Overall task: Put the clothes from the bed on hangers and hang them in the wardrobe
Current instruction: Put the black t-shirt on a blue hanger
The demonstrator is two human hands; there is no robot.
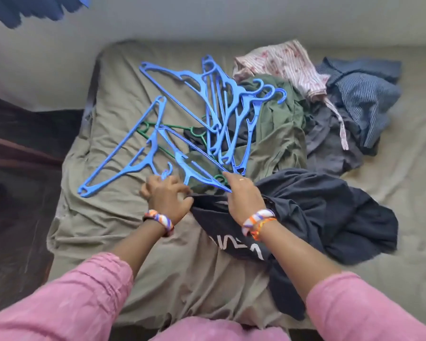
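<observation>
Pink sleeves (84, 299) frame my view as I lean over the bed (113, 232). My left hand (166, 198) pinches the edge of the dark tee (330, 212), fingers curled into the cloth. My right hand (244, 196) lies on the same tee, touching a blue hanger (197, 168); whether it grips anything I cannot tell. Both wrists wear bands (256, 221). Beyond my hands, more blue hangers (221, 107) lie tangled over a green hanger (172, 126) and a green garment (278, 134), blocking it. Further right lie a grey garment (330, 143), a striped blue shirt (364, 94) and a pink floral shirt (285, 62).
</observation>
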